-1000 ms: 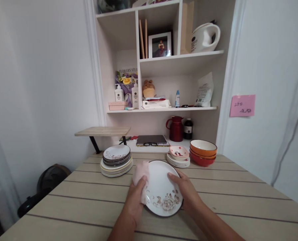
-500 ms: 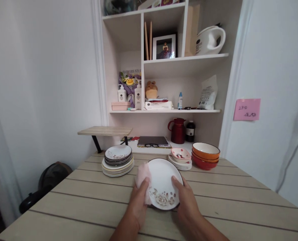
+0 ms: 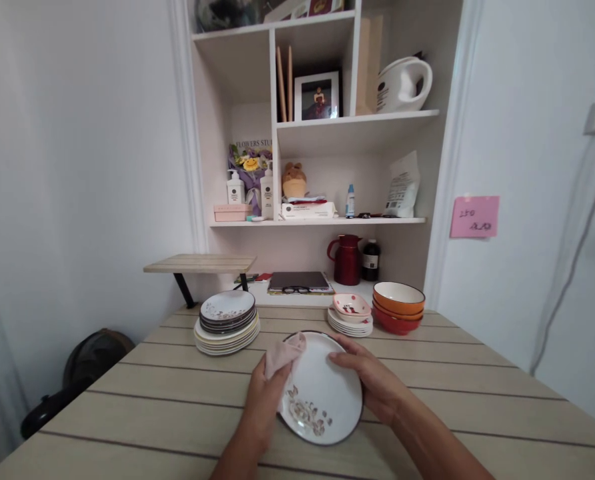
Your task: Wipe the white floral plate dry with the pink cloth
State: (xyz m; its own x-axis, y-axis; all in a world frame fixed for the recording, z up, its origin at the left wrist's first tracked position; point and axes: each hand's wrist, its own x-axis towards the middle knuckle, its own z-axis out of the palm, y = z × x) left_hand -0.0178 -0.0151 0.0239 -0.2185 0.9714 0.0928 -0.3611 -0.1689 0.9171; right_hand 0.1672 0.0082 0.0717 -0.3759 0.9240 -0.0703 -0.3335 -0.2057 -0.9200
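Note:
A white plate [image 3: 327, 387] with a dark rim and a brown flower pattern is tilted up above the wooden table, between my two hands. My left hand [image 3: 266, 393] is closed on a pale pink cloth [image 3: 283, 355], which is folded over the plate's left edge. On the other side my right hand [image 3: 372, 380] grips the plate's upper right rim, thumb on the face and fingers behind. The fingers of both hands are partly hidden by the plate and cloth.
Stacked plates [image 3: 227, 323] stand at the left, below a small raised shelf [image 3: 200, 263]. Small dishes [image 3: 351, 315] and orange and red bowls [image 3: 398, 307] are stacked at the right. Behind lie a laptop [image 3: 298, 281] and a red jug [image 3: 347, 260].
The plate has turned, its flower pattern swinging to the lower left. My right hand has shifted up along the rim, and the cloth has moved along the left edge. The view has shifted slightly right.

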